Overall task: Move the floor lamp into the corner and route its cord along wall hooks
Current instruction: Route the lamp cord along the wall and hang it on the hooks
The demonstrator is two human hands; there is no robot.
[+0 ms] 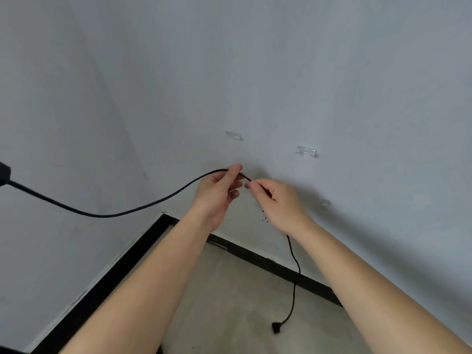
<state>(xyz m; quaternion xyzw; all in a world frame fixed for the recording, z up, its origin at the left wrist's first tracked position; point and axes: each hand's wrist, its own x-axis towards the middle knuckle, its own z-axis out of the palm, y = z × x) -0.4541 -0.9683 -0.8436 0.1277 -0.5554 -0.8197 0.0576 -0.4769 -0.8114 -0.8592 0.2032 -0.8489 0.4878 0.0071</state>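
Both hands up at wall near corner, close together on black cord (143,206). Left hand (217,194) pinches cord between thumb and fingertips. Right hand (278,203) closed around cord just beside it; grip detail hidden behind fingers. Cord runs left to dark lamp part (4,173), cut off at frame edge. Other end hangs below right wrist, plug (277,327) at floor (229,290). Two clear hooks (233,135) (306,151) above hands, empty. Third small clear hook (325,202) to right, hard to make out.
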